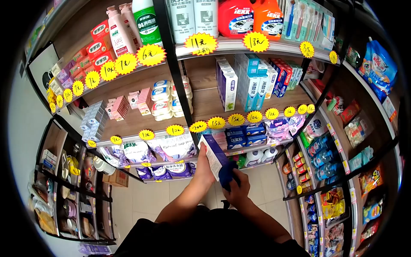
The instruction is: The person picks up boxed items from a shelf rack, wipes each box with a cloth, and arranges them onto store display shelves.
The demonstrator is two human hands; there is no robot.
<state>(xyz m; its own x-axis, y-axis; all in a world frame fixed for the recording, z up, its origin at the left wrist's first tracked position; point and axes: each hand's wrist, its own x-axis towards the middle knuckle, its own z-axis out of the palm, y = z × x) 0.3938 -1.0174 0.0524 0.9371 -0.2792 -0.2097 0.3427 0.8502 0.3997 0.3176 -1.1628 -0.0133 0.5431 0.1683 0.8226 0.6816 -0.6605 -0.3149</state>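
Note:
A narrow purple-and-white box (216, 155), like the toothpaste boxes on the shelf, is gripped along its left side by my left hand (204, 166). It tilts with its top end toward the shelf. My right hand (238, 188) is closed around a dark blue cloth (227, 173), which lies against the lower end of the box and hides it. Beyond my hands, upright purple-and-white toothpaste boxes (227, 85) stand on the middle shelf. Beside them are light blue toothpaste boxes (253, 88) and red and dark blue boxes (280, 78).
Yellow price tags (236, 119) line the shelf edges. Soap packs (162, 100) sit left of a black shelf post (179, 73). Bottles (236, 19) fill the shelf above, and washing powder bags (177, 147) the one below. Stocked shelves (329, 158) stand to the right, over a tiled floor (145, 201).

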